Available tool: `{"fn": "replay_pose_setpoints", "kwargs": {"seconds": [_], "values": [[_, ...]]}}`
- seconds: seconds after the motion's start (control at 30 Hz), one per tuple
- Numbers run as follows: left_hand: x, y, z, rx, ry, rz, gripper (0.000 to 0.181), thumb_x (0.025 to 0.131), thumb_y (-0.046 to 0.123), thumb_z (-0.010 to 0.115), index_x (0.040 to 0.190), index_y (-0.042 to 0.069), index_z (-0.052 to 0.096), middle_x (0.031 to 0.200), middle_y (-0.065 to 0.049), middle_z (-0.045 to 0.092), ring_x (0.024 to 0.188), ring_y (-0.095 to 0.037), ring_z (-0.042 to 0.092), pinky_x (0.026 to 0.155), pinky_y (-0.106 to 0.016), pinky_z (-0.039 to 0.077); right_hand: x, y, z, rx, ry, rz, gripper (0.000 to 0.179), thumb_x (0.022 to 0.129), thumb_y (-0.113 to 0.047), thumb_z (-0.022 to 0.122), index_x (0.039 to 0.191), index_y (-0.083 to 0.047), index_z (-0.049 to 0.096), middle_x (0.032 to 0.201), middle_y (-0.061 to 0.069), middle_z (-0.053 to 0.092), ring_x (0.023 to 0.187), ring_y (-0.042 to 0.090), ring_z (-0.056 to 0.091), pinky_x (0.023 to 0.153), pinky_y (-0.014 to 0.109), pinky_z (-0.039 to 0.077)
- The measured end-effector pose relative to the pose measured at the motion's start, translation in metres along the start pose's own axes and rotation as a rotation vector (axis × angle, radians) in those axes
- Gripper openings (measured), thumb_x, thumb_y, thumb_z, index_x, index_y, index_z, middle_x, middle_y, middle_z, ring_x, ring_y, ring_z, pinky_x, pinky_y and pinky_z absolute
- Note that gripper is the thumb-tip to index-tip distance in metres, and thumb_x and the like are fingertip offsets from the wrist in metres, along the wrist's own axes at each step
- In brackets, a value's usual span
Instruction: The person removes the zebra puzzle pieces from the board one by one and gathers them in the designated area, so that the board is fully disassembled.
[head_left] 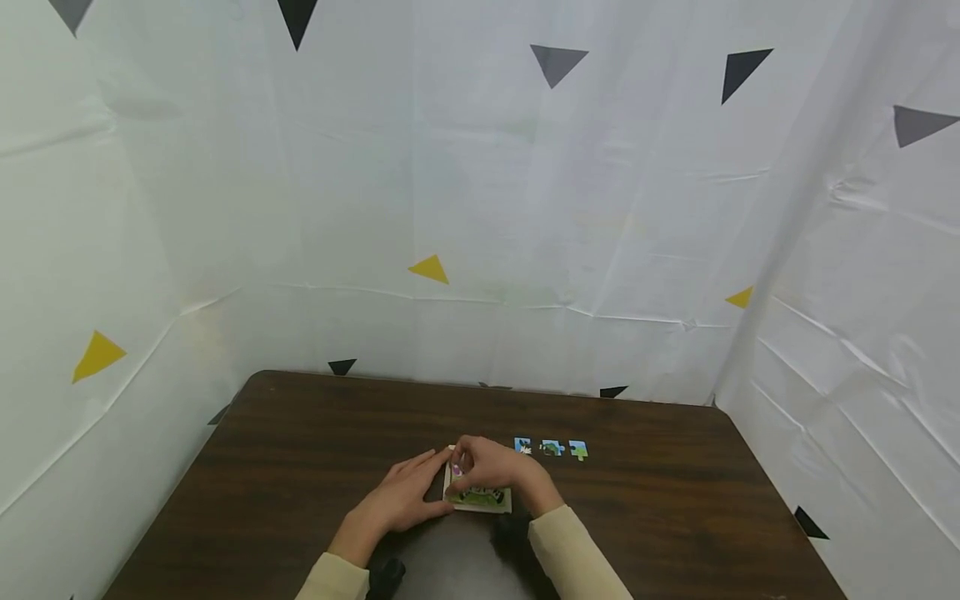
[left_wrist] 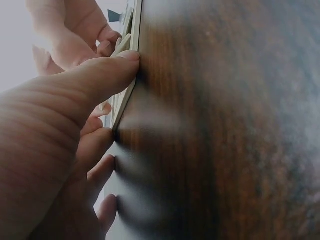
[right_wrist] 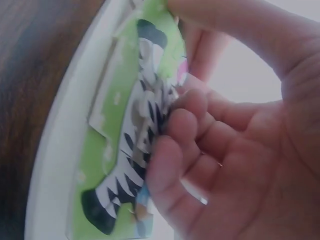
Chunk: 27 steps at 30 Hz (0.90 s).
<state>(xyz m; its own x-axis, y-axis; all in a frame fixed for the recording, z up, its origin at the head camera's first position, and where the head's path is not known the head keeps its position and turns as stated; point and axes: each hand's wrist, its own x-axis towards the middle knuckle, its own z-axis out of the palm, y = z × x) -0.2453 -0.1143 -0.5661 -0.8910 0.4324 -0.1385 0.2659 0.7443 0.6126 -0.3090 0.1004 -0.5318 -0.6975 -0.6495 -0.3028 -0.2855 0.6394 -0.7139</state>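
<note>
A small jigsaw puzzle in a pale frame (head_left: pixel 480 506) lies on the table in the head view, its picture a black-and-white striped animal on green. My left hand (head_left: pixel 405 493) rests at its left corner; in the left wrist view the thumb (left_wrist: pixel 112 70) presses one edge and straight fingers touch the adjoining side. Over the board, my right hand (head_left: pixel 491 467) pinches a green puzzle piece (right_wrist: pixel 172 52) between thumb and fingers. In the right wrist view that piece tilts up from the striped picture, and its lower part is hidden by the fingertips.
Three loose puzzle pieces, the left one (head_left: pixel 522 446), the middle one (head_left: pixel 552 447) and the right one (head_left: pixel 578 450), lie in a row beyond my right hand. The dark wooden table (head_left: pixel 337 417) meets a white curtain (head_left: pixel 487 208) at its back and sides.
</note>
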Motion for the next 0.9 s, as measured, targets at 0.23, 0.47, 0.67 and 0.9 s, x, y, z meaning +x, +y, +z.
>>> {"fn": "replay_pose_setpoints", "kwargs": {"seconds": [0.23, 0.47, 0.67, 0.9], "values": [[-0.001, -0.001, 0.001, -0.002, 0.017, 0.006, 0.091, 0.099, 0.049, 0.078, 0.17, 0.013, 0.034, 0.174, -0.01, 0.04, 0.163, -0.036, 0.034, 0.129, -0.066, 0.028, -0.004, -0.001, -0.001, 0.031, -0.049, 0.018, 0.052, 0.087, -0.026, 0.089, 0.127, -0.012, 0.059, 0.103, 0.005, 0.062, 0.08, 0.015, 0.056, 0.069, 0.03, 0.048], [-0.002, 0.0, 0.002, -0.023, 0.008, -0.008, 0.09, 0.099, 0.049, 0.077, 0.17, 0.014, 0.034, 0.174, -0.01, 0.04, 0.163, -0.036, 0.033, 0.129, -0.067, 0.027, -0.006, 0.0, 0.004, -0.037, -0.049, 0.017, 0.05, 0.091, -0.027, 0.086, 0.129, -0.014, 0.055, 0.089, -0.001, 0.058, 0.068, 0.012, 0.05, 0.06, 0.027, 0.044], [-0.002, 0.0, 0.003, -0.028, -0.002, -0.025, 0.09, 0.099, 0.049, 0.077, 0.17, 0.015, 0.034, 0.174, -0.01, 0.039, 0.163, -0.035, 0.032, 0.129, -0.067, 0.027, -0.009, 0.002, 0.004, -0.065, -0.037, -0.029, 0.05, 0.094, -0.029, 0.083, 0.132, -0.012, 0.056, 0.087, -0.003, 0.059, 0.065, 0.009, 0.05, 0.06, 0.025, 0.043], [-0.001, -0.002, 0.001, -0.008, 0.018, -0.006, 0.09, 0.099, 0.048, 0.078, 0.171, 0.016, 0.033, 0.174, -0.01, 0.04, 0.163, -0.035, 0.033, 0.129, -0.066, 0.028, -0.014, 0.001, 0.0, -0.058, -0.009, -0.061, 0.051, 0.094, -0.029, 0.083, 0.134, -0.009, 0.058, 0.099, 0.003, 0.065, 0.073, 0.009, 0.055, 0.064, 0.026, 0.046]]}}
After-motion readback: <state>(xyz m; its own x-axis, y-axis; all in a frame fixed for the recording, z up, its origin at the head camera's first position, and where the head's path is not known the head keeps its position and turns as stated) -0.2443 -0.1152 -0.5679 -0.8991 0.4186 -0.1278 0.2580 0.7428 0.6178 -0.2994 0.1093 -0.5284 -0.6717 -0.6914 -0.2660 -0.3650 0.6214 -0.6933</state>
